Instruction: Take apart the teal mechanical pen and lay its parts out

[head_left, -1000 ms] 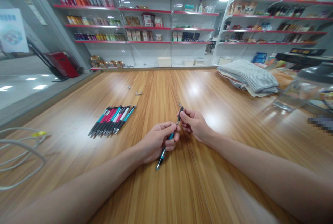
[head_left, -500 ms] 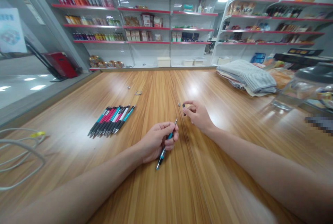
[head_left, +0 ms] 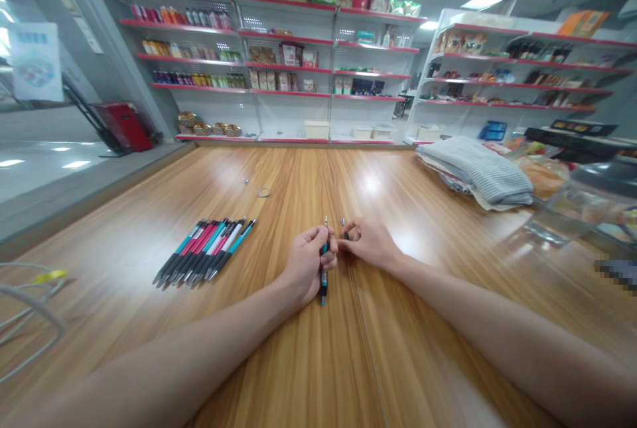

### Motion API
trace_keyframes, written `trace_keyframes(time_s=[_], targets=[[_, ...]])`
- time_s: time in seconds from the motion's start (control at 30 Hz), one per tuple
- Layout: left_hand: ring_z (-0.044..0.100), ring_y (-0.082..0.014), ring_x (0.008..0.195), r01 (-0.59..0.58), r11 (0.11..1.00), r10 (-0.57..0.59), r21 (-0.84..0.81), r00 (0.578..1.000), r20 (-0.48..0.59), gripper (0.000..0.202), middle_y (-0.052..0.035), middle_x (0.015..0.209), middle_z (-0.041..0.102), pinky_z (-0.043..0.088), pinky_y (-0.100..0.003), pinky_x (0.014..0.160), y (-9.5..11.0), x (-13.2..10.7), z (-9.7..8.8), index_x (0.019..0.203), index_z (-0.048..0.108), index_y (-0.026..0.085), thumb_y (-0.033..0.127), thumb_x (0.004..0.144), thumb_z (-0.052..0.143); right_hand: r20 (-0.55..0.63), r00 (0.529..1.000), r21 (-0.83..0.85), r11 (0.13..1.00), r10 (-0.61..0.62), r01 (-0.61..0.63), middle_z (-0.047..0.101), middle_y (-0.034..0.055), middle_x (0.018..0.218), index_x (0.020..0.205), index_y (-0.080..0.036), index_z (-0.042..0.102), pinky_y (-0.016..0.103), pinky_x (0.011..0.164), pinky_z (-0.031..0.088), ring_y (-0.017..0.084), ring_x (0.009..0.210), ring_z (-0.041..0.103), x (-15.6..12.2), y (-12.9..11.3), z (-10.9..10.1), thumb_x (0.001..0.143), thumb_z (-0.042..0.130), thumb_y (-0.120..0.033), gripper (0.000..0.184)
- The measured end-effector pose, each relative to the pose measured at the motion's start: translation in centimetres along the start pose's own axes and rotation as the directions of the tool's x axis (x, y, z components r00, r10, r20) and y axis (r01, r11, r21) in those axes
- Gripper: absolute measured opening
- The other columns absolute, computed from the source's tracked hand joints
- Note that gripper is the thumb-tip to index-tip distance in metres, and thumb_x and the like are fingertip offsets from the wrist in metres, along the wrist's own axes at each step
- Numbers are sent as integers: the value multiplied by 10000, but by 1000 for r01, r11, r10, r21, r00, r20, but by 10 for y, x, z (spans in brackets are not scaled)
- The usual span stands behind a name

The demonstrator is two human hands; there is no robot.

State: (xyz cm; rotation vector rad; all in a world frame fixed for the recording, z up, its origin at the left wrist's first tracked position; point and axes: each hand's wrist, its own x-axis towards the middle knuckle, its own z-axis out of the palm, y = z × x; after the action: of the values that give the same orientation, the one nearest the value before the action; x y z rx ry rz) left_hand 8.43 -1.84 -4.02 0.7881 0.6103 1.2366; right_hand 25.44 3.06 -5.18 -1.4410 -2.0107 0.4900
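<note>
Since half a second ago, the right hand (head_left: 373,245) has closed the gap to the left hand (head_left: 306,265), and the pen (head_left: 324,282) has swung from a slant to point almost straight away from the person.

Location: the pen sits in the left hand, low over the middle of the bench (head_left: 378,361), its bare metal tip uppermost.

Handling, as a judgement:
- The pen is light and stiff. Its smooth plastic barrel can roll or slip in the fingers.
- The exposed tip looks thin and easy to bend, so hold the mid-barrel, not the tip.
- The black end piece (head_left: 346,235) is very small and easy to drop. A fingertip pinch suits it.

Hands:
- Left hand: curled shut around the pen's barrel, thumb on top.
- Right hand: thumb and forefinger pinched narrow on the black end piece, just beside the pen's tip. The other fingers are loosely folded.

Nearby: a small metal part (head_left: 342,221) lies on the bench just beyond the fingers, and a row of pens (head_left: 206,249) lies to the left, well apart.
</note>
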Motion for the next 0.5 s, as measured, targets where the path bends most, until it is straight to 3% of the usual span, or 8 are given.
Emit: trace_keyframes(time_s=[0.13,0.27,0.5], targets=[[301,-24,412,24,999,-25,-31,999,-46,178,22,625,527,241,-169,412,0,7,-4,846,528,134,286,837,619,130,991,139,990,-14,-4,595,-28,603,1032,-162,627,216,500,326,107,529,523,-6,5,-8,722,703,-527,484],[293,-21,414,87,996,-89,-27,995,-45,157,18,627,523,228,-164,407,6,-3,-8,864,531,127,272,861,590,259,965,208,978,-50,-5,599,-39,630,1096,-171,619,202,502,327,88,524,515,-10,7,-16,705,742,-417,478],[289,-15,417,132,991,-132,-6,991,-2,181,14,628,518,228,-161,406,8,-4,-9,878,540,115,286,860,596,259,965,125,992,-35,3,559,-51,605,1065,-174,624,201,508,313,86,530,500,-8,4,-17,686,751,-372,446]])
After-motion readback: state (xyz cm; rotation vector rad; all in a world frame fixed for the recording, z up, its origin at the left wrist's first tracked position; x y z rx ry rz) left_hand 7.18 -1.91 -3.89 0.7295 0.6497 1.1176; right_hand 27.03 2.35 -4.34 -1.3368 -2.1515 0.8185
